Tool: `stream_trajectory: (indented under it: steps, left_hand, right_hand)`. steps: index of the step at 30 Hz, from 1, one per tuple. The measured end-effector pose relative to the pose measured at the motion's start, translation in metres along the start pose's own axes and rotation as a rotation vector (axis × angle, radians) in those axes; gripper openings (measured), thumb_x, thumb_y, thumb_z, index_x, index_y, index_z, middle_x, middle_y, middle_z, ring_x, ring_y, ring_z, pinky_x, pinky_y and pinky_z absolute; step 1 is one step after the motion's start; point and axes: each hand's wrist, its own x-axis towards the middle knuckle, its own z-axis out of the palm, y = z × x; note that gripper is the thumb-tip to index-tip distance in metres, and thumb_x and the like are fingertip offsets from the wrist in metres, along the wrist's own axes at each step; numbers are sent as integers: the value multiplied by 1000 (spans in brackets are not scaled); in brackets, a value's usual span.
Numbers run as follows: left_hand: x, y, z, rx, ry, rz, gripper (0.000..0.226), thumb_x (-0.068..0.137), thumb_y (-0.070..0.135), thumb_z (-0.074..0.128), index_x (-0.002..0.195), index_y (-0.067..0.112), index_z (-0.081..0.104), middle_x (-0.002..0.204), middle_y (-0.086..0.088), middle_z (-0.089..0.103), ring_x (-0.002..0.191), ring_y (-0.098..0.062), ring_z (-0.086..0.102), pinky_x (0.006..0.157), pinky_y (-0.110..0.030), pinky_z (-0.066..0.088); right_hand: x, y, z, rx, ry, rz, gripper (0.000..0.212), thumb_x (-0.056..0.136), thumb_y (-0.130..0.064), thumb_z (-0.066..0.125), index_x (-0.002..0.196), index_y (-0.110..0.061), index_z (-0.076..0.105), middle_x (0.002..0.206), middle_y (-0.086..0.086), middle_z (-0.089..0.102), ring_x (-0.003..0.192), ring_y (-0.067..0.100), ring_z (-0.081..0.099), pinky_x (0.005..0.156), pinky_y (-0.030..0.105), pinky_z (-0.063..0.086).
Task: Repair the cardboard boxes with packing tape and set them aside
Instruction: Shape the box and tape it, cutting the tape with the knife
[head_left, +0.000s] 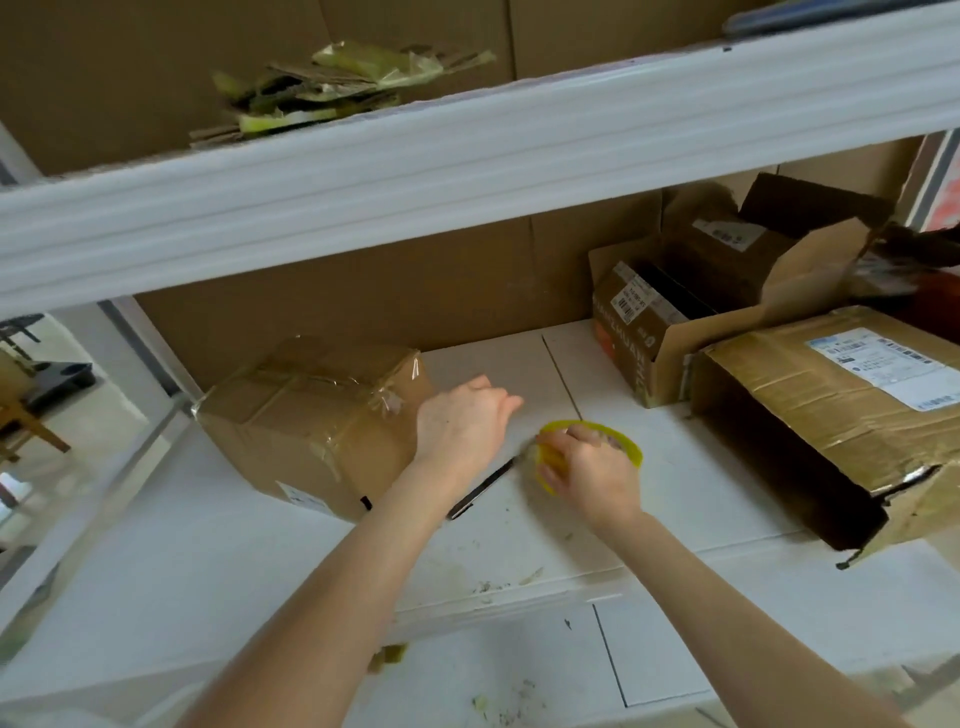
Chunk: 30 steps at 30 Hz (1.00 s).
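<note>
A taped-up cardboard box (311, 421) stands on the white shelf (208, 545) at the left. My left hand (460, 421) hovers just right of that box, fingers fairly straight and holding nothing. My right hand (587, 467) grips a yellow roll of packing tape (631, 447) that rests on the shelf. A dark utility knife (480, 488) lies on the shelf between my two forearms. At the right lie a torn box with a shipping label (831, 415) and an open box (691, 306) behind it.
A thick white shelf beam (467, 156) crosses overhead, with scraps of cardboard and old tape (332, 88) on the upper level. Brown cardboard lines the back wall (415, 291). Bits of tape debris (389, 657) dot the shelf front. Furniture on the floor shows at the far left.
</note>
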Motion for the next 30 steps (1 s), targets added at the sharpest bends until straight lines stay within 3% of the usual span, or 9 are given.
stream_trajectory:
  steps: [7,9,13,17,19,22,25,28,30]
  left_hand:
    - [-15,-70,-50,-109,241,-92,32,99,33,41,94,22,70,105,7,61,97,-14,52,62,-24,37]
    - [-15,-124,-63,-104,228,-193,30,100,30,38,101,24,67,112,7,58,99,-10,50,71,-24,41]
    - [-13,-219,-63,-139,76,-469,36,102,32,33,130,23,53,134,-4,53,121,-25,50,93,-41,47]
    - [-13,-281,-45,-274,-190,-536,54,99,50,34,144,20,34,140,-11,48,124,-32,49,100,-46,44]
    - [-12,-298,-38,-378,-237,-507,59,98,53,35,145,19,34,143,-10,46,126,-30,48,103,-43,42]
    - [-14,-310,-36,-380,-206,-516,60,95,60,35,136,20,49,121,-4,61,107,-26,59,91,-37,49]
    - [-24,-309,-41,-195,-250,-441,63,88,73,28,109,23,61,81,6,61,72,-16,59,69,-29,51]
    - [-27,-297,-46,-71,-314,-414,82,79,84,20,109,18,60,84,-2,65,78,-23,64,75,-34,54]
    - [-24,-289,-47,-73,-352,-475,97,77,86,27,130,7,47,104,-8,66,93,-28,64,75,-33,51]
  right_hand:
    - [4,-35,20,-188,-174,83,35,98,-36,44,133,-37,50,128,3,48,118,27,53,88,35,45]
    - [8,-59,15,-101,-64,87,33,99,-32,45,130,-32,56,126,2,51,118,26,51,87,34,45]
    - [31,-155,10,258,211,-79,39,99,-35,45,133,-20,56,135,5,53,122,27,51,89,35,45]
    - [45,-234,37,238,-52,38,75,99,-56,29,154,-9,9,162,7,-4,149,25,0,114,41,28]
    - [46,-242,49,270,-53,110,76,100,-53,30,154,-9,1,161,6,-16,149,26,6,115,40,27]
    - [53,-238,41,332,-53,242,74,100,-39,40,154,-10,-1,162,12,-2,137,33,37,106,41,40]
    - [64,-231,19,171,-118,281,68,97,-46,45,149,-9,20,139,16,47,115,32,54,87,40,48]
    - [71,-242,9,-115,-181,374,83,84,-76,41,142,-16,32,128,11,54,111,31,56,71,35,42]
    - [76,-253,11,-217,-188,430,92,79,-83,38,144,-17,29,131,13,51,114,32,55,70,35,39]
